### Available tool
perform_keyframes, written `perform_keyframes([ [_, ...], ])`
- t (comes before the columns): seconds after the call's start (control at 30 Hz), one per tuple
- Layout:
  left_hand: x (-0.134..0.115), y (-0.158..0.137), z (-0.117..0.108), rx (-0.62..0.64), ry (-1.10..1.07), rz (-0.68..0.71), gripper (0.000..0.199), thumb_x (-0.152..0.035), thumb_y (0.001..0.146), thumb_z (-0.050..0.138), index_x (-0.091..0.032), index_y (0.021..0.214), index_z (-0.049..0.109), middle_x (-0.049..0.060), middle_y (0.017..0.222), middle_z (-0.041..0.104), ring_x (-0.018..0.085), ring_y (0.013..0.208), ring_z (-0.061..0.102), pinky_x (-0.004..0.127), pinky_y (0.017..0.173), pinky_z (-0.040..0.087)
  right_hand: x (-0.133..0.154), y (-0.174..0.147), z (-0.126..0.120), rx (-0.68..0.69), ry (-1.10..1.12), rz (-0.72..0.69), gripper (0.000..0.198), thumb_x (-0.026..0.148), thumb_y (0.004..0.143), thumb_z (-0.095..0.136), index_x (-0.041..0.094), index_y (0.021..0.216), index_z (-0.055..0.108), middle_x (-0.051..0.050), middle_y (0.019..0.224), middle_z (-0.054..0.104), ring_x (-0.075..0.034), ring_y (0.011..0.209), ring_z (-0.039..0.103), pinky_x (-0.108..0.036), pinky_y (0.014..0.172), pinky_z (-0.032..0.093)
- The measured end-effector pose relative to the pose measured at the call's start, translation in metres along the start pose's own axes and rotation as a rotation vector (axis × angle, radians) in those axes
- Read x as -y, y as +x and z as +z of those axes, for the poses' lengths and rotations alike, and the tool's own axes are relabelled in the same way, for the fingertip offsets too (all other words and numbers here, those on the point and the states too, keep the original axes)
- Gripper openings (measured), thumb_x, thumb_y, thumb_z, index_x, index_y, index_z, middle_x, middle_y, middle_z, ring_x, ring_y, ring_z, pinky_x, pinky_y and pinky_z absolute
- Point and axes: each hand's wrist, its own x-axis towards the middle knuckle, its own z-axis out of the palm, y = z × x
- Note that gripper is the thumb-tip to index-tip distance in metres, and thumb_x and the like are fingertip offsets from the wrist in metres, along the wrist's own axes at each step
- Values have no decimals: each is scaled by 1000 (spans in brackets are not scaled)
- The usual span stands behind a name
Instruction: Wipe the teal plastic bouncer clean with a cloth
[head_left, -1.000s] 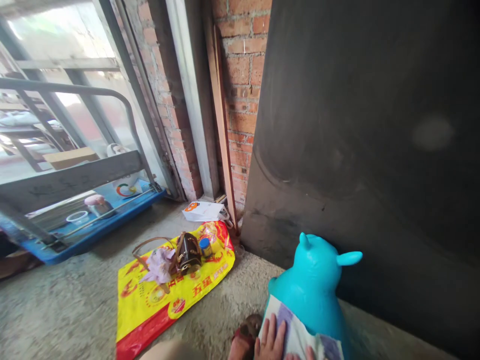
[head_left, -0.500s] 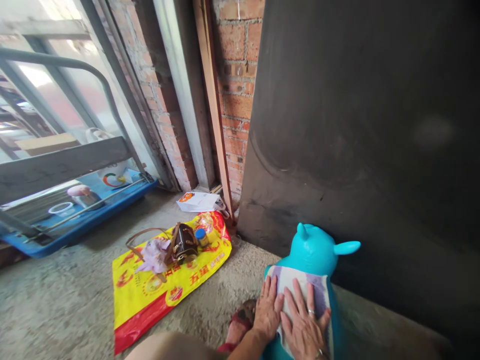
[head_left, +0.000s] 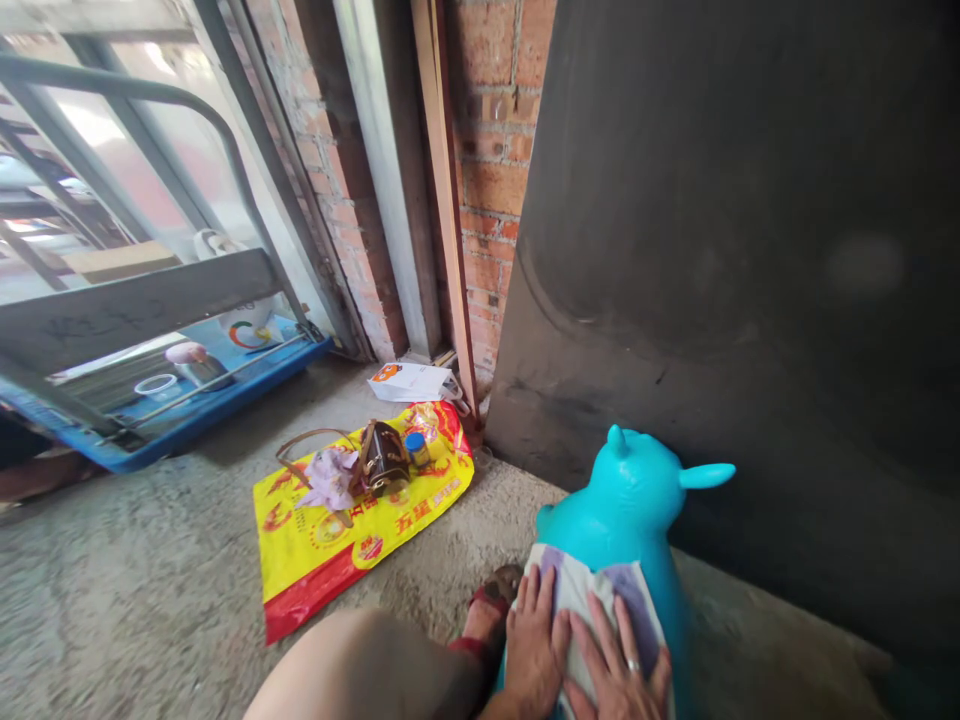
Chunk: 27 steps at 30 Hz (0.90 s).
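Note:
A turquoise animal-shaped toy (head_left: 634,490) with two ears stands on the concrete floor against a dark panel. A white and purple cloth (head_left: 589,600) lies over its back. My left hand (head_left: 531,645) presses flat on the cloth's left side. Beside it, my right hand (head_left: 619,675), wearing a ring, lies flat on the cloth too, fingers spread. My knee (head_left: 360,670) shows at the bottom.
A yellow and red bag (head_left: 352,515) lies flat on the floor with a brown handbag (head_left: 384,457), a crumpled purple cloth (head_left: 330,477) and a small blue-capped jar (head_left: 415,447) on it. A white paper bag (head_left: 409,381) lies by the brick wall (head_left: 499,170). A blue cart (head_left: 172,420) stands at left.
Both hands have slid a little down the toy's back with the cloth. The view has shifted slightly, so the floor items sit further right and higher.

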Motion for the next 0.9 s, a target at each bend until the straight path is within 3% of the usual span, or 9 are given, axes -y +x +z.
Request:
perform_keyframes([
  [0.07,-9,18,-8,17,-58,-6,60,-45,91,31,-25,147,23,4,159,18,20,147,14,42,119,21,-8,26,-10,32,29,-50,49,51,90,39,41,138,40,2,152,27,-39,142,21,-83,98,13],
  [0.17,-11,39,-11,26,-83,4,61,-48,92,26,-24,148,21,3,159,19,15,146,16,33,119,20,-13,61,-23,82,30,-24,45,47,93,33,40,136,43,4,155,23,-37,144,16,-82,100,8],
  [0.27,-8,40,-10,12,-77,33,61,-47,93,25,-20,148,23,2,159,21,11,146,15,28,119,16,-13,68,-26,74,27,-30,44,43,93,33,38,135,45,3,155,23,-36,144,13,-81,101,6],
  [0.4,1,-4,3,-57,-36,5,60,-46,93,25,-20,146,27,3,157,25,17,146,18,37,120,18,-20,22,-14,-64,9,-175,54,52,88,42,37,140,39,0,155,27,-36,144,16,-76,105,7],
  [0.53,34,-58,47,-253,178,-9,56,-36,87,34,-15,138,44,9,151,35,24,142,29,43,116,30,-36,-34,8,-315,-110,-381,55,55,82,49,37,135,47,-2,143,48,-33,145,9,-68,111,1],
  [0.67,56,-66,71,-360,229,-16,57,-38,84,39,-13,134,49,12,147,41,28,139,35,45,111,36,-39,-38,11,-355,-155,-439,54,55,80,52,39,132,50,-1,138,53,-32,146,5,-66,111,-8],
  [0.77,48,-44,54,-336,71,-33,59,-42,87,31,-16,138,44,7,151,37,23,141,31,40,114,32,-26,-14,-1,-294,-73,-374,60,61,77,53,37,133,49,-2,147,43,-35,145,5,-69,109,-14],
  [0.9,31,-6,19,-192,-243,-83,63,-51,90,26,-19,144,34,2,154,35,15,143,27,31,119,20,-3,27,-18,-98,75,-263,46,48,86,47,39,131,47,2,154,29,-34,143,16,-70,104,-21],
])
